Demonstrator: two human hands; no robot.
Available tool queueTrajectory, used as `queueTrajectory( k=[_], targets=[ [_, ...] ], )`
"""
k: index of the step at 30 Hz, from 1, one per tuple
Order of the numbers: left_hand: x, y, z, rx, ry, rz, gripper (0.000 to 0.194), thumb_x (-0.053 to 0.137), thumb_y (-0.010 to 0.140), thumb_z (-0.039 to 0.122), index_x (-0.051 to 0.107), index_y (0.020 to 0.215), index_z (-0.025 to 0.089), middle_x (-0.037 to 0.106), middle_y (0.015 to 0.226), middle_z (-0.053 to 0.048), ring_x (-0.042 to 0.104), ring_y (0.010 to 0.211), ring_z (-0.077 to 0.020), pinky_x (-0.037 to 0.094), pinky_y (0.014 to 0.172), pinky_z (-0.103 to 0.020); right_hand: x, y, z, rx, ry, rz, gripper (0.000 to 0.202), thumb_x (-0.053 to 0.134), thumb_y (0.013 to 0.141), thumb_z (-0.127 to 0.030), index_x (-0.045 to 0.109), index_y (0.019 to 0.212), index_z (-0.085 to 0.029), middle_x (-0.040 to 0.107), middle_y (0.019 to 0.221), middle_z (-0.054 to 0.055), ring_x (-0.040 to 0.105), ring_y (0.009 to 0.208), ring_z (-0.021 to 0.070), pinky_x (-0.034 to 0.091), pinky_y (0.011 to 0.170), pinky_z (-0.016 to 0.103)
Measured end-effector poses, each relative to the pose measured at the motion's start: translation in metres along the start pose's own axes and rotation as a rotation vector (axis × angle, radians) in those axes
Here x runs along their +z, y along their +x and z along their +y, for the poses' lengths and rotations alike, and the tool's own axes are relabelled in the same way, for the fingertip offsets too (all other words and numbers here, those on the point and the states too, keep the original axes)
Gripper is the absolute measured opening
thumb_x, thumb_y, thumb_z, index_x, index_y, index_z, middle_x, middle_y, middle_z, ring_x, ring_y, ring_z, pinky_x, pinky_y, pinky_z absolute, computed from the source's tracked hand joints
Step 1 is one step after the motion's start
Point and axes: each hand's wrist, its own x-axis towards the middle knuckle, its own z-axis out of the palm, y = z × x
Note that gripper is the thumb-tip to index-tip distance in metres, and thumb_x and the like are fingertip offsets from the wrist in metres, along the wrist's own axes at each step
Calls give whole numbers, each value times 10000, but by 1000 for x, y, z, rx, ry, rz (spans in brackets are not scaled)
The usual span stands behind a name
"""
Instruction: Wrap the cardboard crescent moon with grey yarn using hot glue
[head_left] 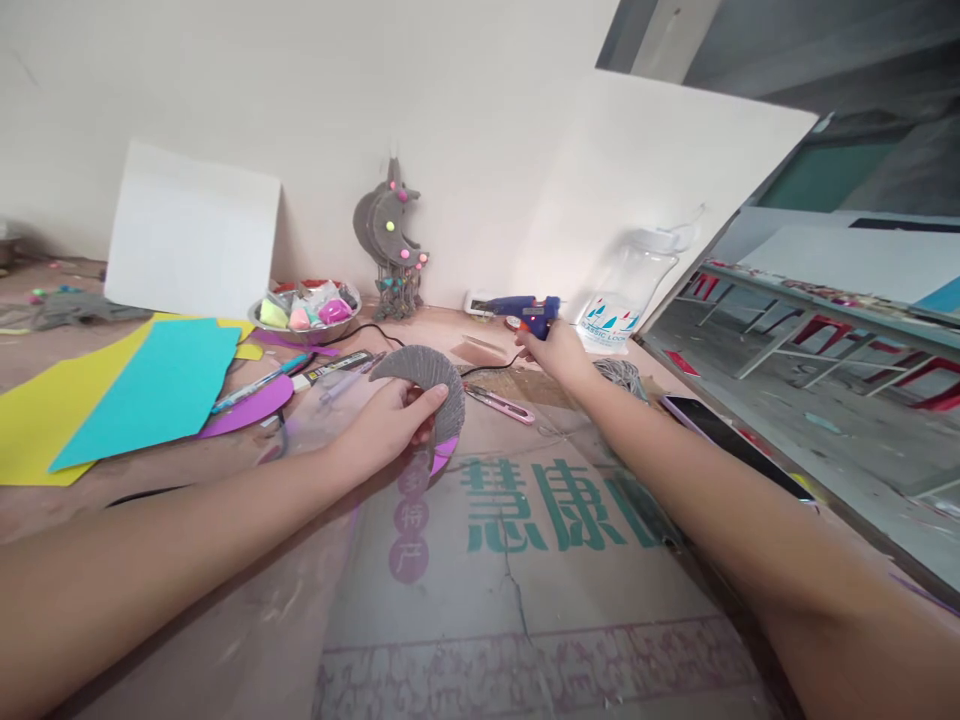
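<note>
While the left hand (397,415) pinches a grey moon (429,372) with its thumb across the front, the right hand (561,352) is closed around the handle of a blue glue gun (531,308), whose nozzle points left. The moon is held above the plastic-covered table, near its middle; grey yarn wraps most of it, and its lower tip shows bare purple. Just beyond the moon lies a pink cutter (501,404). To the right of the glue gun stands a clear bottle (626,285), with a bundle of grey yarn (621,376) in front of it and a phone (731,442) nearer. On the left are a blue sheet (154,390) over a yellow sheet (45,430), and a bowl (319,333) of colored clay. Behind, a grey moon ornament (375,225) with colored balls is up against the white wall (480,120).
</note>
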Motion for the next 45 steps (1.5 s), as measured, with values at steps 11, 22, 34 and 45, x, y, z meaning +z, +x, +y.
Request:
queueTrajectory(
  k=[11,22,34,45],
  targets=[
    [-1,3,-6,-7,-68,-5,315,483,806,454,472,623,197,523,552,19,493,488,-117,366,470,-241,-29,-67,-22,-31,464,-103,261,634,761,-348,584,938,-163,689,952,87,640,645,129,537,573,242],
    [-6,5,-5,71,79,147,378,467,816,497,569,656,170,635,634,-18,590,606,-145,441,610,-242,-23,-134,-23,-210,209,-161,234,589,764,-443,594,701,-218,642,692,37,615,674,196,524,656,338],
    [-8,4,-6,66,157,158,368,488,806,486,584,626,180,658,640,-27,605,611,-157,426,589,-236,-19,-138,-30,-262,208,-359,253,657,727,-430,560,665,-205,569,613,3,542,572,145,437,525,252],
    [-9,2,-3,53,190,150,396,470,807,506,586,620,176,665,641,-24,605,606,-155,424,585,-239,-18,-139,-34,-257,167,-347,315,655,719,-465,516,643,-193,528,568,-14,489,521,121,410,495,233]
  ],
)
